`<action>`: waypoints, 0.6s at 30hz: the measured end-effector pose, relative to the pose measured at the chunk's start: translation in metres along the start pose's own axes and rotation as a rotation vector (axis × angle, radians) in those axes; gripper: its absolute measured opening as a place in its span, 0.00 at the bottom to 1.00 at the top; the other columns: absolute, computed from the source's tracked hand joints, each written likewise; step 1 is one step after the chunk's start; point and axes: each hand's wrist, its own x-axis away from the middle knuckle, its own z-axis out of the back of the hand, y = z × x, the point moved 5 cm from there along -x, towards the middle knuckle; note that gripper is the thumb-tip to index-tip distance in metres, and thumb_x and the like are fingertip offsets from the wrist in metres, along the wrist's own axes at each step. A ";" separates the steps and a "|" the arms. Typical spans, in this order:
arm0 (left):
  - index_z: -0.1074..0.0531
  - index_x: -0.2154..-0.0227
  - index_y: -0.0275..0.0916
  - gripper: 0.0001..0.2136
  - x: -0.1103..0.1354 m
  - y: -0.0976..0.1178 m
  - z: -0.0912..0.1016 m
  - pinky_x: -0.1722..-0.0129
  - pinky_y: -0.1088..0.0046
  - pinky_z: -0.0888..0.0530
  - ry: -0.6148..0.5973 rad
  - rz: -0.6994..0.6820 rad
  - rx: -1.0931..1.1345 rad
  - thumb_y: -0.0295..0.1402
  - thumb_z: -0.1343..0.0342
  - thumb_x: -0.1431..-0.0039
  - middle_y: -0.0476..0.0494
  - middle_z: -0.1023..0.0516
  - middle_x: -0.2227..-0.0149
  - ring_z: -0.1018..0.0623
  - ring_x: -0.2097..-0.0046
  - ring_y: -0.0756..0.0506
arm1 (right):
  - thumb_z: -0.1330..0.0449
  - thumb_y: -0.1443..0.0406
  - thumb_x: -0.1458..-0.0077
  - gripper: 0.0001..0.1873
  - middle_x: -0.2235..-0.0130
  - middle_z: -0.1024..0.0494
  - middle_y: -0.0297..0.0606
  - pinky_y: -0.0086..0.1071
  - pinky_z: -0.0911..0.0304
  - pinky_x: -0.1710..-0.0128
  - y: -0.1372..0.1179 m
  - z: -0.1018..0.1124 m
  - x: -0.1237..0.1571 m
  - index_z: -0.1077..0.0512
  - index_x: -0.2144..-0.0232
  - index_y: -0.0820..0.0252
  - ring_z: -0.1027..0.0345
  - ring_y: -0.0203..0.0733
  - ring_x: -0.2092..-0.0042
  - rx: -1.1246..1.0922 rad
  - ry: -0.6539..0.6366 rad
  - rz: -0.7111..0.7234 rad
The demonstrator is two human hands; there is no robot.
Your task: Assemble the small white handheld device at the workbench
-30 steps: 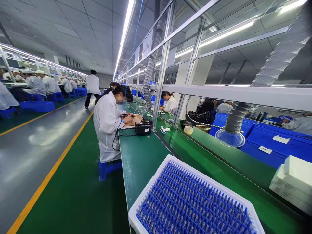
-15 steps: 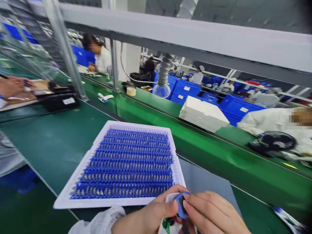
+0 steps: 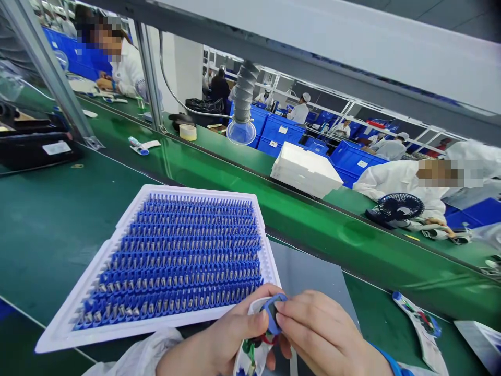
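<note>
Both hands (image 3: 274,334) half-hiding blue part (image 3: 272,313)

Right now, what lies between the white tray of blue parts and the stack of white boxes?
Head view: only green belt between tray and boxes.

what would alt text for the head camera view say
Both hands, left hand and right hand, pinch a small blue part over a green workbench, beside a white tray filled with rows of blue pieces. Other people in white coats work across the line.
</note>
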 end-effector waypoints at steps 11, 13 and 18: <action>0.36 0.59 0.36 0.27 0.004 0.003 -0.007 0.81 0.87 0.32 0.116 0.116 -0.011 0.45 0.34 0.59 0.49 0.28 0.75 0.26 0.77 0.54 | 0.47 0.73 0.42 0.09 0.62 0.28 0.43 0.36 0.36 0.59 0.009 0.000 0.004 0.36 0.58 0.64 0.35 0.40 0.60 -0.357 0.029 -0.095; 0.35 0.59 0.35 0.30 0.004 0.000 -0.005 0.81 0.87 0.31 0.173 0.142 -0.062 0.46 0.32 0.63 0.47 0.27 0.75 0.26 0.76 0.54 | 0.47 0.77 0.45 0.15 0.63 0.29 0.40 0.35 0.37 0.61 0.015 -0.001 0.004 0.39 0.56 0.61 0.37 0.39 0.61 -0.479 0.042 -0.180; 0.34 0.61 0.36 0.30 0.006 -0.001 -0.007 0.79 0.86 0.29 0.178 0.184 -0.121 0.46 0.32 0.65 0.48 0.28 0.74 0.24 0.70 0.51 | 0.47 0.79 0.47 0.22 0.66 0.30 0.35 0.35 0.40 0.64 0.024 -0.009 0.007 0.42 0.53 0.55 0.40 0.38 0.64 -0.623 -0.040 -0.280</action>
